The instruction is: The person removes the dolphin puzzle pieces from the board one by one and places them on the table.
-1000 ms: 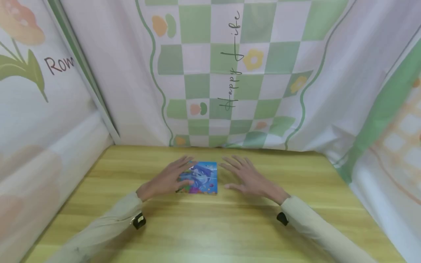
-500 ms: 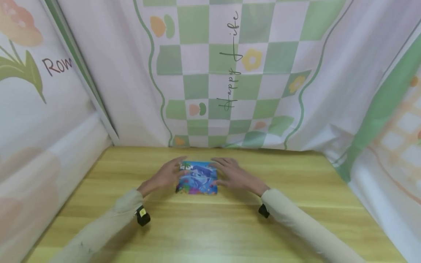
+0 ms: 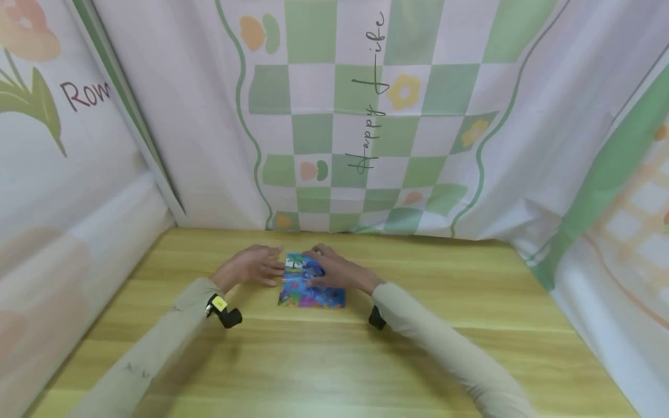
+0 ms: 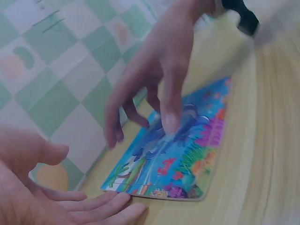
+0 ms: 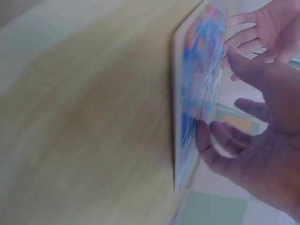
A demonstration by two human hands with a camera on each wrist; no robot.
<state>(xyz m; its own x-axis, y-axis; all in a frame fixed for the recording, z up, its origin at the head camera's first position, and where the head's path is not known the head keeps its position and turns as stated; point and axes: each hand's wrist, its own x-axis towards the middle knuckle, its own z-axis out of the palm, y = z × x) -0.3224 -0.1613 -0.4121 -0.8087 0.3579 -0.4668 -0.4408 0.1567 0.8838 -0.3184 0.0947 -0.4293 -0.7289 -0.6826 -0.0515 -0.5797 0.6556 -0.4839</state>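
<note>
Relaxed right hand (image 3: 340, 271) has moved over the flat blue sea-picture board (image 3: 313, 298), lower centre, apparently engaging it. Left hand (image 3: 250, 267), loose, is alongside.

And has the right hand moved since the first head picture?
Yes, to the left: the right hand was mostly right of the lettering on the checkered curtain, and is now mostly left of it, over the blue picture board.

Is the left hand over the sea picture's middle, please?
No, the left hand is at one edge of the sea picture; the right hand is over it.
</note>
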